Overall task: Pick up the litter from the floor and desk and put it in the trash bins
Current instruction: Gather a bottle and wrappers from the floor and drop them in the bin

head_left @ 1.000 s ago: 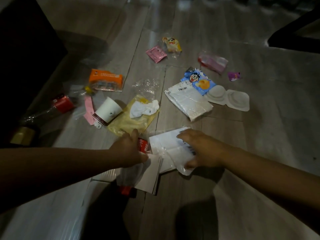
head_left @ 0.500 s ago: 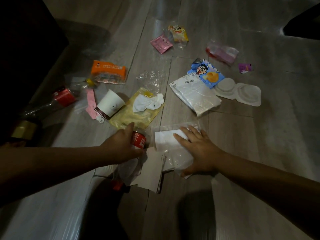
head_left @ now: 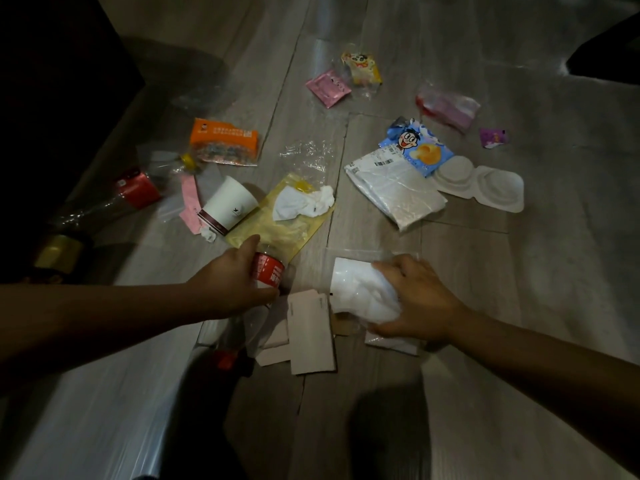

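Hands, two, low over the floor [head_left: 519, 341]. Left hand [head_left: 228, 289]: wrapped round a clear bottle [head_left: 268, 271] with a red label, bottle lying flat, cap end toward 6 o'clock. Right hand [head_left: 419, 303]: fingers closed over a white plastic bag [head_left: 360, 292], crumpling it; part of it lies under the palm.

Step, as judged: gather both pieces. Bunch the bag fully into the fist so no tail drags; lift the bottle clear of the card pieces [head_left: 311, 334] just beside it at 6 o'clock.

Litter on the floor:
- yellow bag [head_left: 287, 230] with white tissue [head_left: 304, 202] on it, 12 o'clock, near the left hand
- paper cup [head_left: 230, 206], on its side, 11 o'clock
- orange packet [head_left: 223, 142], 11 o'clock, farther
- white mailer [head_left: 394, 192], blue snack wrapper [head_left: 419, 147], moulded tray [head_left: 481, 185], 1 o'clock
- pink sachet [head_left: 327, 86], 12 o'clock, far

Trash bins: none in view. Much litter left.
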{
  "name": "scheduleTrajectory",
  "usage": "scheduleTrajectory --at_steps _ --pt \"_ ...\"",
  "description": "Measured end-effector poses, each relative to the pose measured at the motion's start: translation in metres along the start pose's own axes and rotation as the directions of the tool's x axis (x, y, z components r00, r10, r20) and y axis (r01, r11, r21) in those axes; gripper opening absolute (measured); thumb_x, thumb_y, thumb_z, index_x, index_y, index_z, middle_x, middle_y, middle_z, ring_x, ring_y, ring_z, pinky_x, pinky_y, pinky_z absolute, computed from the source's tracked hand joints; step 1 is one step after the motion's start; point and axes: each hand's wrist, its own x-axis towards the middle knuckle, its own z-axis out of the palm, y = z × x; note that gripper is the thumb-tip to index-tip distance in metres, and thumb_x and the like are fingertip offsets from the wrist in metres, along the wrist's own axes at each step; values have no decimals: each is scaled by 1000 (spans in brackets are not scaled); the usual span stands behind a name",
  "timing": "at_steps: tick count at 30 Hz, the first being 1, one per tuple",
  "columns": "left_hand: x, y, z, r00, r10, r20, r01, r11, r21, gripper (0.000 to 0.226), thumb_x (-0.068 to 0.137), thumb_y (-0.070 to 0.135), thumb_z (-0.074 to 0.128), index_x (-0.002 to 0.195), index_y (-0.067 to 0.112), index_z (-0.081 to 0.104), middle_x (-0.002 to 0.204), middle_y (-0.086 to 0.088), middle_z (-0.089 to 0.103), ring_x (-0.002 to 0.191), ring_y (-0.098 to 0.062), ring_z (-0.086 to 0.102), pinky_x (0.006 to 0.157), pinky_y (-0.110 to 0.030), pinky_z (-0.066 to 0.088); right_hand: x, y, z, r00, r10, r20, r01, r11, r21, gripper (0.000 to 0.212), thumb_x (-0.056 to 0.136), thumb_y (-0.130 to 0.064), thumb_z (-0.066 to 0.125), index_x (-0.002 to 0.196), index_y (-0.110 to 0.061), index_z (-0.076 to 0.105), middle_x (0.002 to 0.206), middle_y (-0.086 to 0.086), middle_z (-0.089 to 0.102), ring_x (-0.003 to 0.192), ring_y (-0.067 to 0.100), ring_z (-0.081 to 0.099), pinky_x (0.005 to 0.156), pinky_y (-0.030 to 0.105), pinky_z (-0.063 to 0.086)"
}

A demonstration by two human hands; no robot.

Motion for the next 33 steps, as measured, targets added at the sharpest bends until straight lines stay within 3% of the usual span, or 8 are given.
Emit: scheduleTrajectory --at_steps 6,13,17,20,24,29,33 --pt "-7 -2 -2 1000 13 17 -13 1000 12 107 70 48 76 150 26 7 144 -12 39 121 -27 51 95 -36 48 -9 -5 -6 991 133 15 -133 991 29 118 58 -78 66 150 -32 8 149 2 28 131 24 31 106 37 30" --pt "-10 -2 -5 999 39 6 -39 999 20 107 70 49 75 150 27 7 143 -12 40 120 -26 52 95 -37 48 -16 -9 -13 967 254 -34 -246 957 155 116 57 -69 75 148 -30 15 139 5 33 122 22 43 96 33 43" --pt "-12 -3 -6 999 47 -3 -47 999 16 106 70 50 75 149 26 9 142 -12 42 119 -26 52 96 -37 48 -18 -6 -23 969 226 -102 -210 966 152 108 61 -68 73 148 -26 23 131 5 40 116 21 48 96 35 45" --pt "-12 -5 -7 999 52 -6 -52 998 18 106 70 49 75 149 24 9 142 -12 42 119 -26 52 96 -37 47 -17 -5 -34 963 231 -137 -192 949 248 103 62 -64 75 146 -29 27 129 4 42 115 22 50 95 40 48" --pt "-12 -4 -8 999 50 -13 -50 999 12 106 70 50 75 149 24 10 141 -11 43 119 -26 52 96 -37 48 -10 1 -52 947 227 -225 -155 942 298 103 65 -57 78 148 -28 25 144 6 35 128 23 40 104 39 41" --pt "-12 -1 -5 999 36 -7 -36 999 -4 106 70 46 76 150 26 8 143 -11 40 119 -26 51 94 -36 48 2 1 -53 997 71 17 -72 994 84 113 63 -64 75 151 -26 17 152 5 28 135 25 33 109 35 32" --pt "-10 -3 -3 1000 15 5 -15 1000 -2 106 72 46 75 150 27 6 144 -11 38 121 -27 50 94 -37 48 15 -2 -26 983 81 162 -76 996 -41 134 55 -74 73 152 -27 -6 160 2 7 145 25 12 118 42 12"
